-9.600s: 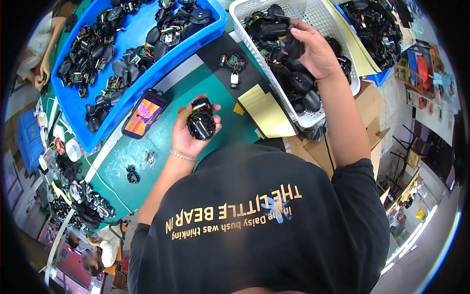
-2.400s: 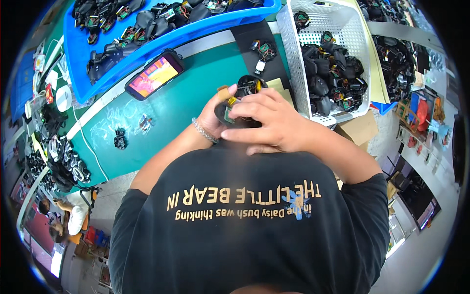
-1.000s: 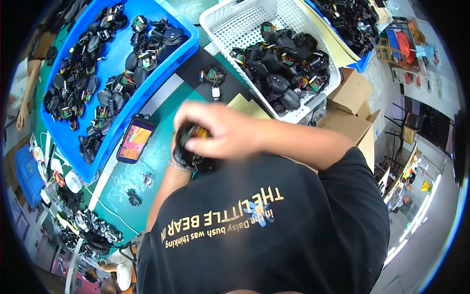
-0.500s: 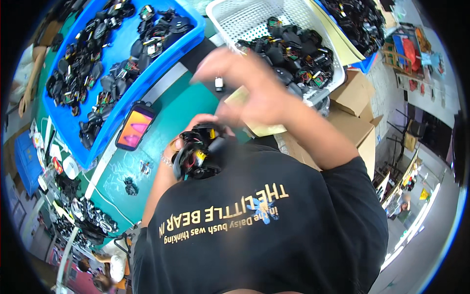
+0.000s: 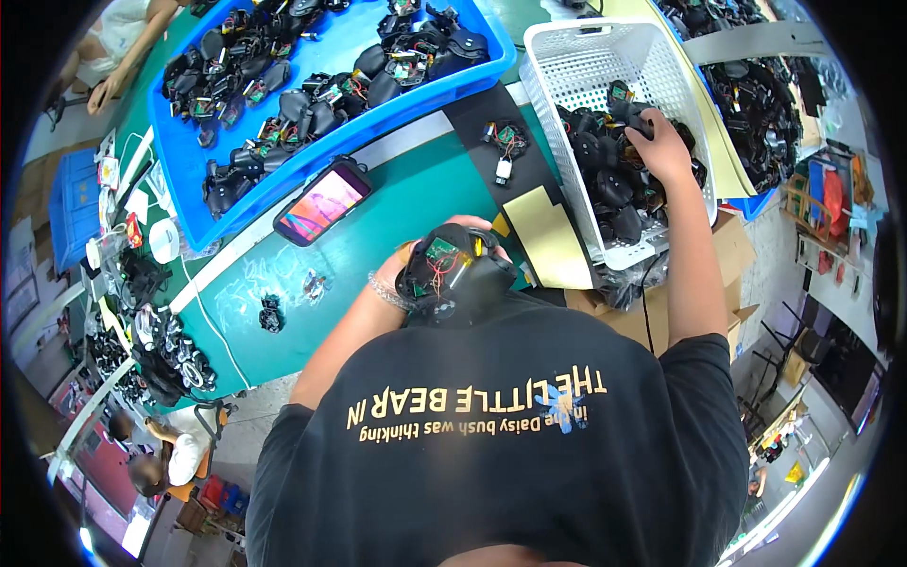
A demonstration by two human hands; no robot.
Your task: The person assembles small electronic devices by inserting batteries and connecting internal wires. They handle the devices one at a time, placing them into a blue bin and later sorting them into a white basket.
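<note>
My left hand (image 5: 404, 257) is closed around a bunch of black plastic housings (image 5: 487, 276), close against my shirt. A green circuit board, red wires and a yellow-tipped part show in the bunch. My right hand (image 5: 666, 153) reaches into a white perforated basket (image 5: 605, 248). Its thumb and fingers are curled at a black plastic housing (image 5: 631, 115) on the pile, and the fingertips are partly hidden. More such housings (image 5: 605, 180) with wires and boards fill the basket. A small wired circuit board with a white connector (image 5: 504, 170) lies on a black strip left of the basket.
A blue tray (image 5: 378, 118) of similar parts stands at the far left. A phone (image 5: 324, 202) rests before it. Yellow card (image 5: 546, 238) lies beside the basket, cardboard boxes (image 5: 732, 255) to the right. A small black part (image 5: 271, 314) lies on the green table. Other people are nearby.
My right hand, blurred above the table before, has moved right into the white basket. My left hand still holds the black housings. The whole view has shifted, showing more of the basket.
</note>
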